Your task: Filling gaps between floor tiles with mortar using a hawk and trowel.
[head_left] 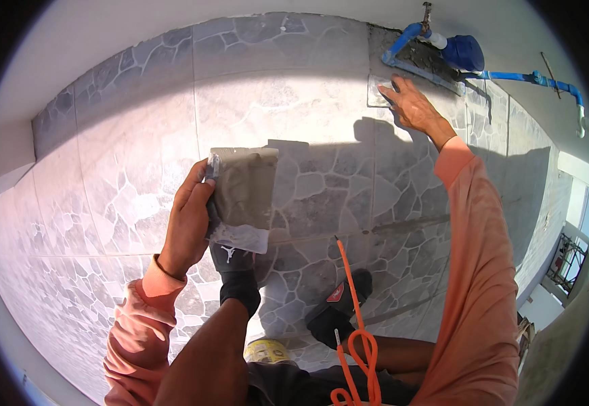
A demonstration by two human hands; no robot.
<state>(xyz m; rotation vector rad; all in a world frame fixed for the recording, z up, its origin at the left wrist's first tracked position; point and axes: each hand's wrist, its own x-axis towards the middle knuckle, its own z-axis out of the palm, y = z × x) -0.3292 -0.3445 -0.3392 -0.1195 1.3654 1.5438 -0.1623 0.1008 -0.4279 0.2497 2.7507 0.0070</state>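
Note:
My left hand (187, 215) grips the left edge of a flat board (239, 235), thumb on top. Wet grey mortar (244, 186) covers most of the board's upper face. My right hand (415, 110) reaches far to the upper right, its fingers closed around what looks like a flat rectangular trowel (378, 95). Its pale blade lies against the tiled surface; the grip is mostly hidden by my fingers. Just beyond it is a rough patch of dark grey mortar (380, 46) beside a blue pipe (403, 46).
Blue piping (521, 76) runs along the white wall, with a dark blue round fitting (462, 53) on it. Stone-pattern tiles (321, 183) spread around my shoes (338, 298). An orange cord (362, 338) hangs in front of me, near a yellow container (266, 350).

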